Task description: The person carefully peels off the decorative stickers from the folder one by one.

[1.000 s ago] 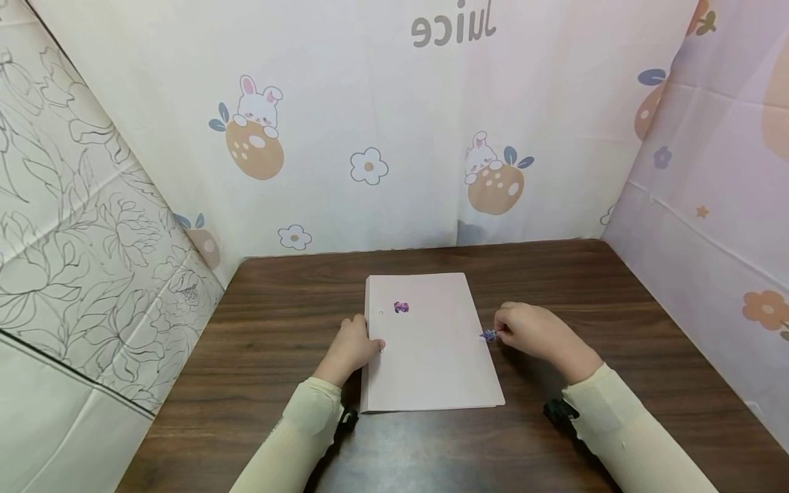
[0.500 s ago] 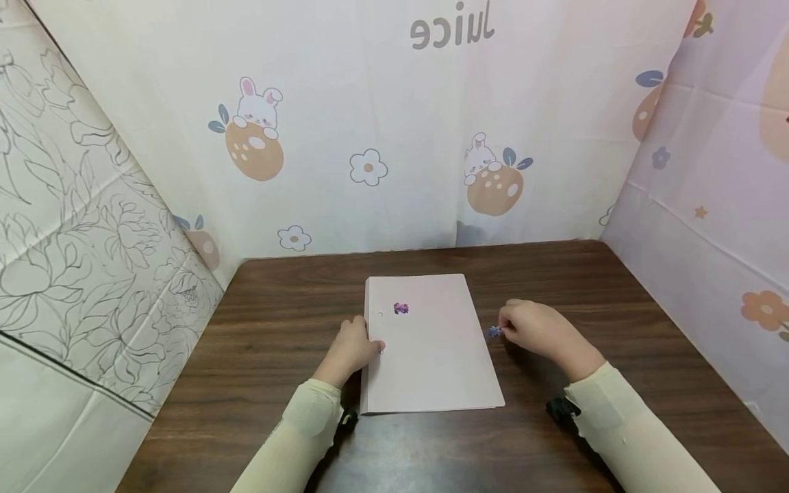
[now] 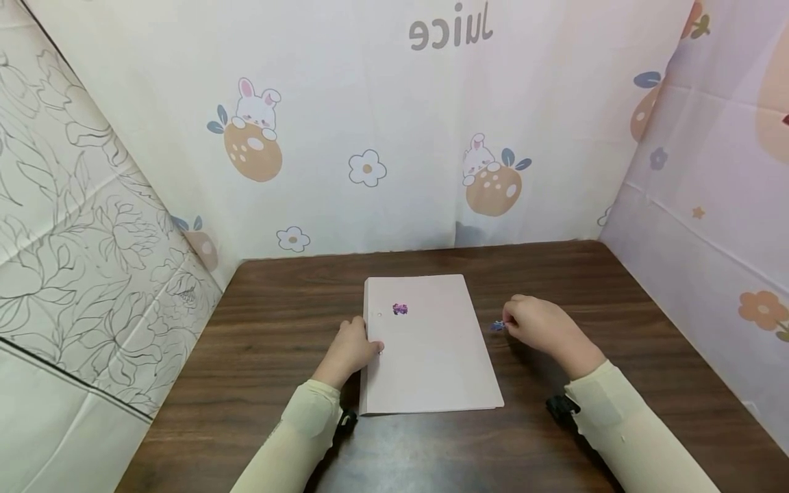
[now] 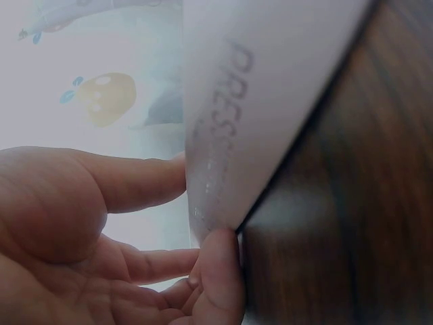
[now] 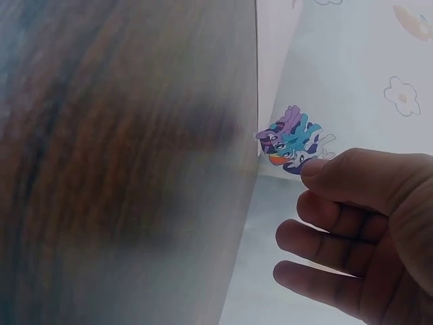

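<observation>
A white folder (image 3: pixel 431 356) lies flat on the wooden table, with printed lettering on its spine (image 4: pixel 226 101) in the left wrist view. My left hand (image 3: pixel 349 349) grips the folder's left edge, thumb on the cover and fingers against the spine. A small purple sticker (image 3: pixel 400 309) is on the upper left of the cover. Right of the folder, my right hand (image 3: pixel 539 329) pinches a cartoon pony sticker (image 5: pixel 294 141) between thumb and forefinger. The sticker shows purple, blue and white ponies and is held just above the table, apart from the folder.
The dark wooden table (image 3: pixel 271 308) extends around the folder on all sides. Behind it hangs a printed curtain (image 3: pixel 320 123) with rabbits and fruit. More patterned cloth (image 3: pixel 709 171) closes off the right side, and a flower-line cloth (image 3: pixel 92 205) the left.
My right hand has drawn the pony sticker away from the folder's right edge, a little right and farther back. My left hand and the folder stay in place.
</observation>
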